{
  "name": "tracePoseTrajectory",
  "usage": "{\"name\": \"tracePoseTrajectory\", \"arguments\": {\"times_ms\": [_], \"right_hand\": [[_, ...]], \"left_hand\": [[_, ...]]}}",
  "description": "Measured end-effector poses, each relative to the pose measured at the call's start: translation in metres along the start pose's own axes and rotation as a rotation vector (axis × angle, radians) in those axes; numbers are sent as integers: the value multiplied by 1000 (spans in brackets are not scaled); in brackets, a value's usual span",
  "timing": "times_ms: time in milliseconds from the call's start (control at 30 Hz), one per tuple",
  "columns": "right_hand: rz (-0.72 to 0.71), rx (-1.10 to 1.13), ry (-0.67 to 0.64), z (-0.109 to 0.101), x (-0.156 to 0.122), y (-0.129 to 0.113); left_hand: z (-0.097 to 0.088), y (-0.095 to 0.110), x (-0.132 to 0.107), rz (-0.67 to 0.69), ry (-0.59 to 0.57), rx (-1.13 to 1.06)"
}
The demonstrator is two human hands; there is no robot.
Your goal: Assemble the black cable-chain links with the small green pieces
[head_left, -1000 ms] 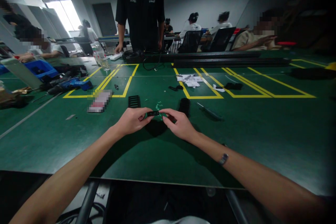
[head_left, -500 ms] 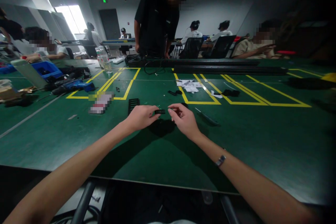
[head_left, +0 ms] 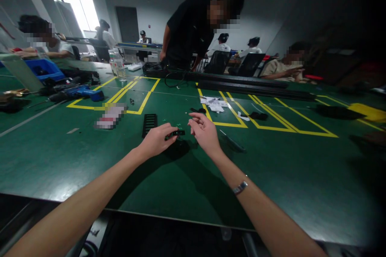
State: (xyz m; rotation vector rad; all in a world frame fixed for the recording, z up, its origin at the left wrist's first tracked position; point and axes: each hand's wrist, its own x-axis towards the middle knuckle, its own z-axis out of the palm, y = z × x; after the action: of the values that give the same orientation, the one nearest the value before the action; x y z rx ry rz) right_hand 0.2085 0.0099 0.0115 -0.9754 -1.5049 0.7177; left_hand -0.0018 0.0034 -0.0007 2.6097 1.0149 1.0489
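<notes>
My left hand (head_left: 157,140) pinches a small black slotted part (head_left: 179,132) between thumb and fingers, just above the table. To its right, my right hand (head_left: 204,133) is closed, thumb and fingertips drawn together a short way from the part's end. Anything in that pinch is too small to make out. Behind my left hand lies a black slotted block (head_left: 150,122). Tiny shiny green-tinted bits (head_left: 179,124) lie on the table just beyond the held part. A thin dark tool like a screwdriver (head_left: 233,142) rests to the right of my right hand.
Yellow tape outlines mark the green table (head_left: 126,184). On the left are a blue power drill (head_left: 81,94), a blue bin (head_left: 45,70) and bottles (head_left: 119,66). White paper scraps (head_left: 215,103) lie ahead, before long black rails (head_left: 256,88). A person (head_left: 189,28) leans over the far side.
My hands sit slightly further left in the view, and the gap between the right fingertips and the held part stays small. The person across the table has bent lower toward the right.
</notes>
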Motion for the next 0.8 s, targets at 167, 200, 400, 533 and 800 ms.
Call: {"name": "tracePoseTrajectory", "arguments": {"times_ms": [167, 200, 400, 533, 800], "right_hand": [[-78, -119, 63, 2, -8, 3], [-88, -131, 76, 1, -12, 3], [-100, -158, 87, 1, -34, 6], [-96, -126, 117, 6, -36, 8], [-100, -101, 99, 7, -40, 0]], "left_hand": [[4, 8, -2, 66, -13, -38], [4, 10, -2, 79, -10, -47], [0, 16, -3, 137, 6, -70], [0, 13, -2, 138, -5, -60], [3, 17, -3, 141, -63, -42]]}}
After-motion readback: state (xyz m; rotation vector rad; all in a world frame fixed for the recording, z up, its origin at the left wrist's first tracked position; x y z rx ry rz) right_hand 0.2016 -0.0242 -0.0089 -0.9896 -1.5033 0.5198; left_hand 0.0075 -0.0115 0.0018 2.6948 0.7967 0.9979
